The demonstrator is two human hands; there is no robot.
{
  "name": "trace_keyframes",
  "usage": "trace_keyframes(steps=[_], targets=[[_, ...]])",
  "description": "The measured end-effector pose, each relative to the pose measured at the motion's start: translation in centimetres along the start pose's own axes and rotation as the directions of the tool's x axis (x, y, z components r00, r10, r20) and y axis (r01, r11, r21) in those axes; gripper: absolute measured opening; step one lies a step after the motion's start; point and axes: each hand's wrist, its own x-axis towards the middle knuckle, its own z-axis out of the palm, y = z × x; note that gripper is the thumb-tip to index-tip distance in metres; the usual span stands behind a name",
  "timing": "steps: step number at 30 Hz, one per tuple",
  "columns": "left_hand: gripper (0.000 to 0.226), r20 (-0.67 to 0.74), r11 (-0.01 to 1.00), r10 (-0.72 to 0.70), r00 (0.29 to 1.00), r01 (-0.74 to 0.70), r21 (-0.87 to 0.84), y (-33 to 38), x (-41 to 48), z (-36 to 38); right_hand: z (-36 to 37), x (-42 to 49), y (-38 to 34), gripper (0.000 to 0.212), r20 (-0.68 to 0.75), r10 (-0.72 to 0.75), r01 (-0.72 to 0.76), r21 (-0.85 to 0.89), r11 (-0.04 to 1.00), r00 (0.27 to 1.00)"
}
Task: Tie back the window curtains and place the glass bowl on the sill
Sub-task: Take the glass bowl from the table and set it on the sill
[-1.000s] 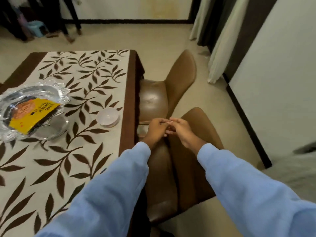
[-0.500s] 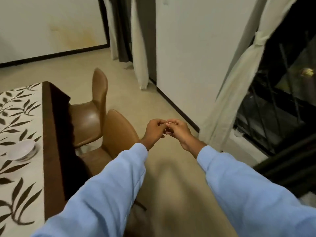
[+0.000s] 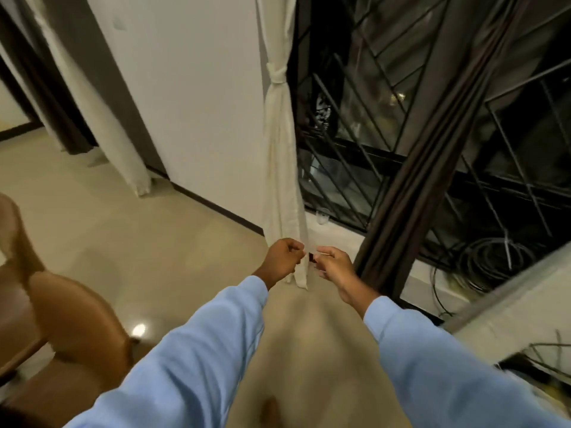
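1. Both hands have come round with the head. A second ago they hung over the chair beside the leaf-patterned worktop, and now they hover in front of the window, just above the floor at the foot of the cream curtain (image 3: 279, 168).
2. That curtain is gathered and bound with a knot (image 3: 276, 76) high up, so I judge its half of the tying is done. The dark curtain (image 3: 411, 180) to its right hangs loose across the grille (image 3: 364, 125) and looks like the next one to bind.
3. The glass bowl has dropped out of view. A second ago it sat on the worktop, which is now behind the person, so it has yet to be fetched. The sill (image 3: 343, 234) shows pale beneath the grille, with only a small glass (image 3: 323, 216) standing on it near the cream curtain.
4. The left hand (image 3: 282, 257) has its fingers (image 3: 292, 247) curled in, thumb pressed to forefinger, and it overlaps the curtain's hem. Whether it touches the cloth I cannot tell.
5. The right hand (image 3: 335, 267) is curled the same way, thumb laid forward. The hands met half a second ago, but a narrow gap now parts them.
6. Nothing shows plainly in either pinch. Anything thin, such as a tie or thread, would be lost in the blur, so I cannot tell.
7. The brown chair (image 3: 71, 307) now sits at the lower left, well away from the hands.
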Motion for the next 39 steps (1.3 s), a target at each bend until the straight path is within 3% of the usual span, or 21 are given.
trace_keyframes(steps=[7, 16, 19, 25, 31, 34, 39], targets=[[0.02, 0.107, 0.999, 0.006, 0.994, -0.009, 0.031, 0.4, 7.3, 3.0, -2.4, 5.9, 0.7, 0.03, -0.106, 0.057, -0.054, 0.035, 0.998, 0.993], [0.021, 0.227, 0.986, -0.003, 0.974, -0.035, 0.161, -0.4, 20.0, 1.1, 0.0, 17.7, -0.7, 0.03, -0.17, 0.157, -0.149, 0.061, 0.987, 0.973], [0.022, 0.217, 0.978, -0.013, 0.976, -0.033, 0.206, -0.6, 23.8, 1.2, 0.6, 21.0, -1.0, 0.032, -0.169, 0.175, -0.161, 0.097, 0.982, 0.97], [0.02, 0.163, 0.956, 0.11, 0.98, -0.15, 0.253, -0.3, 30.6, 3.4, -0.8, 28.0, -2.0, 0.037, -0.123, 0.217, -0.205, 0.108, 0.973, 0.968], [0.019, 0.169, 0.948, -0.008, 0.986, -0.046, 0.313, -2.4, 39.0, 6.4, -3.0, 37.2, -1.9, 0.037, -0.072, 0.222, -0.221, 0.031, 0.975, 0.972], [0.023, 0.213, 0.894, -0.04, 0.976, -0.06, 0.445, -4.5, 43.2, 8.5, -3.4, 42.4, 0.1, 0.041, -0.056, 0.231, -0.232, -0.02, 0.972, 0.971], [0.028, 0.243, 0.917, -0.197, 0.95, 0.091, 0.388, -9.5, 50.1, 12.4, -2.7, 49.7, 5.3, 0.043, -0.056, 0.243, -0.248, -0.15, 0.957, 0.969]])
